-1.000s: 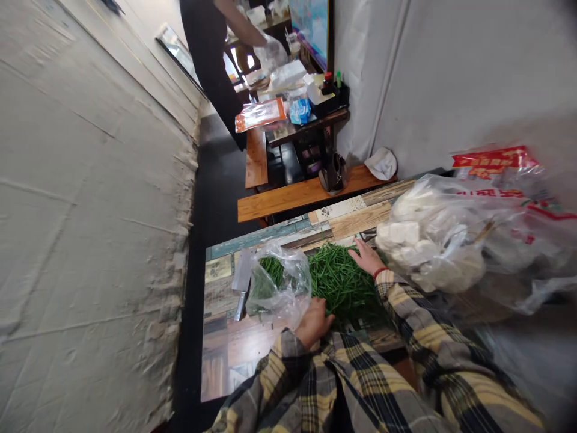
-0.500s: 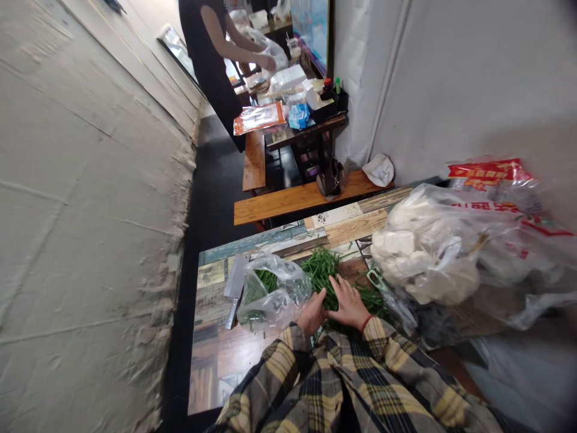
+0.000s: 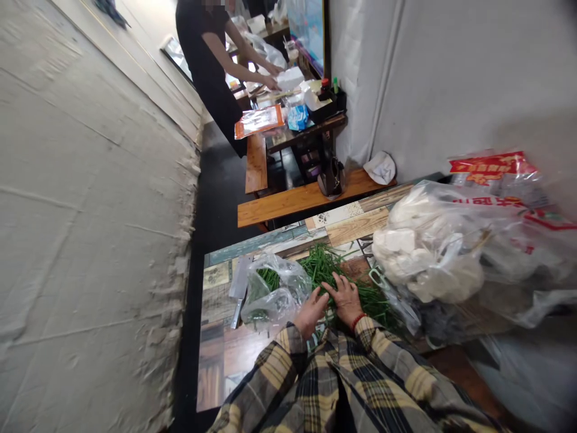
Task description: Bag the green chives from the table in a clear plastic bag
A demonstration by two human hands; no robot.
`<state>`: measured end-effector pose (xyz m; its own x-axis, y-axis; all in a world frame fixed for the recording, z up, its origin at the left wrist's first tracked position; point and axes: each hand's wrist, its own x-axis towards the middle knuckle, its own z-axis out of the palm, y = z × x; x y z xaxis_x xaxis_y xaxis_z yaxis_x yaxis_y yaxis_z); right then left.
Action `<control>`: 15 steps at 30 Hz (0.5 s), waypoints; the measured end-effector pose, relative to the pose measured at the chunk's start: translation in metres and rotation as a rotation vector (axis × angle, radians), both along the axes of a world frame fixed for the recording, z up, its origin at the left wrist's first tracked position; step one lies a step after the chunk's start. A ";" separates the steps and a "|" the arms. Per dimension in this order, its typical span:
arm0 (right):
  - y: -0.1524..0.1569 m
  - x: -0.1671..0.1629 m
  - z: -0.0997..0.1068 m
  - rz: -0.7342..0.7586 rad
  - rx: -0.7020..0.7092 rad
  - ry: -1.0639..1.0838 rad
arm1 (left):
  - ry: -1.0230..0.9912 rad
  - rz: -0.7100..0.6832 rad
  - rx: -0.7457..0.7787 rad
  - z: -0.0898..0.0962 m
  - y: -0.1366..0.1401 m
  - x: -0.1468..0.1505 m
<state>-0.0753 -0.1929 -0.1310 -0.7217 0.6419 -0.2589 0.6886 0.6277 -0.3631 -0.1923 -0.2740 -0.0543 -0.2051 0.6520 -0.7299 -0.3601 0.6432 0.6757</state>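
Note:
A heap of thin green stalks [image 3: 324, 267] lies on the patchwork-patterned table [image 3: 356, 225]. My left hand [image 3: 311, 313] is cupped against the heap's near side. My right hand [image 3: 345, 296], with a red band at the wrist, lies over the stalks with fingers spread and presses them toward the left hand. The two hands touch and hold a bunch between them. Just left of my left hand sits a clear plastic bag [image 3: 270, 291] with a few green stalks inside. Both sleeves are yellow-and-black plaid.
A cleaver [image 3: 238, 287] lies left of the clear bag. A big plastic bag of white lumps [image 3: 428, 252] fills the table's right side. Beyond are a wooden bench [image 3: 297, 198] and a cluttered table [image 3: 306, 126], where a person in black [image 3: 211, 66] works. A white wall runs along the left.
My right hand came from the heap's far right side back to my left hand, gathering the stalks into a narrower bunch. The person at the back bent over their table.

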 end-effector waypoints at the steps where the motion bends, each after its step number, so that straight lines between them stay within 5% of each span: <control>1: 0.008 0.002 0.001 0.005 -0.030 0.033 | 0.015 0.011 0.007 0.007 -0.004 -0.002; 8: 0.064 0.025 0.024 -0.009 -0.292 0.333 | 0.253 -0.047 0.227 0.074 -0.043 -0.027; 12: 0.079 0.042 0.043 -0.039 -0.313 0.514 | 0.770 -0.112 0.313 0.111 -0.062 -0.058; 15: 0.084 0.051 0.049 -0.105 -0.323 0.598 | 1.182 -0.237 0.305 0.117 -0.069 -0.086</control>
<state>-0.0248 -0.1089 -0.0819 -0.7381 0.6743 -0.0258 0.3635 0.3651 -0.8571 -0.2782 -0.3428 0.0632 -0.4874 0.8731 0.0095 0.6744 0.3695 0.6393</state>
